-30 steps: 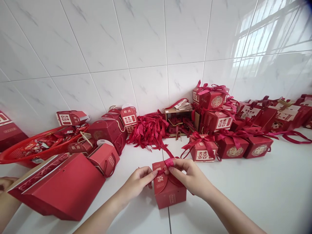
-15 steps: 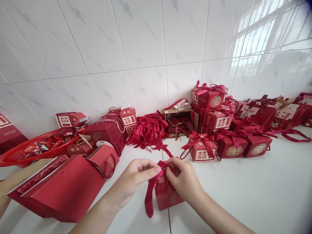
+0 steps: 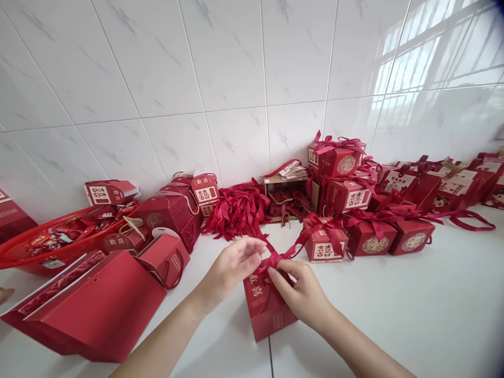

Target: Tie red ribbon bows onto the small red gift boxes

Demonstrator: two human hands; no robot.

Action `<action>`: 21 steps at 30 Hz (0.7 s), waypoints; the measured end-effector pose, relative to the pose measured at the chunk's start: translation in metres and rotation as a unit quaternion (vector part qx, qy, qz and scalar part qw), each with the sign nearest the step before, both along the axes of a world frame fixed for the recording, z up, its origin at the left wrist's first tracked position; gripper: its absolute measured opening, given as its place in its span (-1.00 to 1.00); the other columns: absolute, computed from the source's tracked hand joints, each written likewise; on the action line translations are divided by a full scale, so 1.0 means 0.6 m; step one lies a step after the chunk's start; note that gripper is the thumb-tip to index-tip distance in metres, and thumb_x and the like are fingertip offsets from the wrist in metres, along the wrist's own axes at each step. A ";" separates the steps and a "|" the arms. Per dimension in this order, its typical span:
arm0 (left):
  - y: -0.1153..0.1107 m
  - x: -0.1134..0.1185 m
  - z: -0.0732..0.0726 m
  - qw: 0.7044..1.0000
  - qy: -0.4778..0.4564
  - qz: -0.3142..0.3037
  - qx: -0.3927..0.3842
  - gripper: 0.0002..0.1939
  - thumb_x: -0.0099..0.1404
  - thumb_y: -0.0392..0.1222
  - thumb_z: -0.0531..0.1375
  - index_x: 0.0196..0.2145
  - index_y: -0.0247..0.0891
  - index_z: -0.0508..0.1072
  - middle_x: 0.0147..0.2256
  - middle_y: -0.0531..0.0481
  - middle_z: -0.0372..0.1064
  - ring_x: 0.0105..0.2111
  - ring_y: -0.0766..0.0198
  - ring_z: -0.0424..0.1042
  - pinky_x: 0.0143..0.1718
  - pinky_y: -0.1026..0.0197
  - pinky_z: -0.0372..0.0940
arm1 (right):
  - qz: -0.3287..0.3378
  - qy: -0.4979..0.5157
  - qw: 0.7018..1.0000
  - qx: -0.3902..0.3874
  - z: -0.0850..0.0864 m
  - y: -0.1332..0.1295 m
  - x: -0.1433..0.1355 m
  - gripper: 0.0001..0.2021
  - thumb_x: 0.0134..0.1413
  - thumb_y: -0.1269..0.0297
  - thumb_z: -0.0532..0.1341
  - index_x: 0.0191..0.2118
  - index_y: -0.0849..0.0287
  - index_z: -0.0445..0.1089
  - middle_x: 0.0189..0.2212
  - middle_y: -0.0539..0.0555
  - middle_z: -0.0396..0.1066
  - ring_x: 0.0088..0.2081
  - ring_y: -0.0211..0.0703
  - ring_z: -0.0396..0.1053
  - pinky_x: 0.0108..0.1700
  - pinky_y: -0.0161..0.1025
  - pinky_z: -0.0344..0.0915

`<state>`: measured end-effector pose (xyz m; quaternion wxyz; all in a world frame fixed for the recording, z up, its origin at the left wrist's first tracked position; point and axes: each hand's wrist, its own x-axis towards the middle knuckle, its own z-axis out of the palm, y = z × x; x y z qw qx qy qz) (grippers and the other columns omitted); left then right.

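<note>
A red gift box (image 3: 268, 310) with pale lettering stands on the white surface in front of me, a dark red ribbon (image 3: 274, 259) gathered at its top. My right hand (image 3: 301, 286) pinches that ribbon between thumb and fingers over the box. Close by on the left, my left hand (image 3: 238, 265) hovers at the box's top edge, fingers stretched and slightly curved, thumb apart from them. Part of the ribbon loops away up and right, toward a finished-looking box (image 3: 326, 241) with a bow. The knot itself is partly hidden by my right fingers.
Behind lies a heap of red ribbons (image 3: 238, 207) beside an open carton (image 3: 291, 184). Bow-tied boxes (image 3: 346, 163) are stacked right. On the left are a large red bag (image 3: 98, 310), a red basket (image 3: 23, 254) of packets and several boxes. Another person's fingers (image 3: 6, 295) show at the left edge.
My left hand has let go of the hanging ribbon end and lifted, its fingers straightening. That end no longer hangs in front of the box. The other person's arm has withdrawn leftward.
</note>
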<state>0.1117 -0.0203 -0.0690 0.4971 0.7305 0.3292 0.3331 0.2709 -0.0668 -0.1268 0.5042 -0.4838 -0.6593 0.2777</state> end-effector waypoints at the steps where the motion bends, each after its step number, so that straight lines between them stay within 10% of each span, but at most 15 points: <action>1: 0.000 -0.008 -0.011 0.999 0.026 0.018 0.011 -0.60 0.15 0.02 0.25 -0.09 -0.21 0.46 -0.08 -0.11 0.46 -0.01 0.06 0.38 0.07 0.03 0.24 | 0.009 0.009 1.000 -0.005 0.001 0.001 0.001 -0.67 0.17 0.22 0.03 -0.60 0.16 0.05 -0.65 -0.07 0.05 -0.56 -0.33 0.02 -0.51 -0.34 -0.02; 10: -0.023 -0.009 -0.064 0.989 0.047 0.087 0.106 -0.88 0.26 -0.18 0.13 -0.40 -0.23 0.40 -0.14 -0.13 0.49 -0.01 0.10 0.40 0.04 0.08 0.25 | -0.047 0.118 0.992 -0.014 -0.007 0.002 -0.012 -0.83 0.14 0.25 0.11 -0.26 0.10 0.03 -0.59 -0.10 0.33 -0.55 -0.27 0.22 -0.47 -0.34 0.13; 21: -0.031 0.003 -0.093 0.985 0.018 0.135 0.110 -0.83 0.17 -0.40 0.09 -0.48 -0.16 0.21 -0.26 -0.04 0.50 0.10 0.14 0.31 0.01 0.10 0.25 | -0.053 -0.016 0.996 0.070 -0.006 -0.004 -0.004 -0.85 0.16 0.31 0.10 -0.22 0.17 0.39 -0.40 0.07 0.43 -0.44 -0.24 0.31 -0.37 -0.30 0.29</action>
